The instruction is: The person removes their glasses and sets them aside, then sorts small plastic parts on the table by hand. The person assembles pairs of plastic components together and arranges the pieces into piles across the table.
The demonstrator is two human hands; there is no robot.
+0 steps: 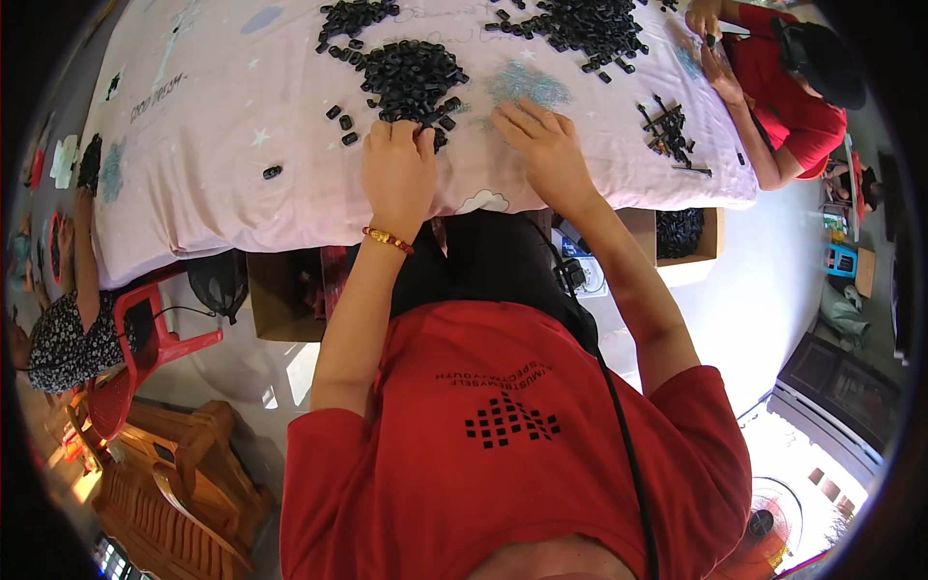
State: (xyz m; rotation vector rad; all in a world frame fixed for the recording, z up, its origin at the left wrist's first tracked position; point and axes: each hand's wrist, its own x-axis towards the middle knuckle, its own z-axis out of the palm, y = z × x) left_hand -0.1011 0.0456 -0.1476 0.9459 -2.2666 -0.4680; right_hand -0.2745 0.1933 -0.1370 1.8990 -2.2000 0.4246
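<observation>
My left hand (398,174), with a beaded bracelet (389,239) at its wrist, is closed, its fingers curled down at the near edge of a heap of small black plastic pieces (411,82). Whatever it grips is hidden under the fingers. To its right, my right hand (548,150) reaches over the cloth with its fingers stretched out, and I see nothing in it. Just beyond its fingertips lies a bluish-grey speckled patch (530,83); I cannot tell whether it is loose tiny bits or print. A single black piece (273,172) lies apart at the left.
A pale printed cloth (213,145) covers the table. More black pieces (590,34) lie farther back, and dark rod-like parts (667,130) at the right. A co-worker in red (812,116) sits at the right; another person (68,324) is at the left. Cardboard boxes (282,324) stand below.
</observation>
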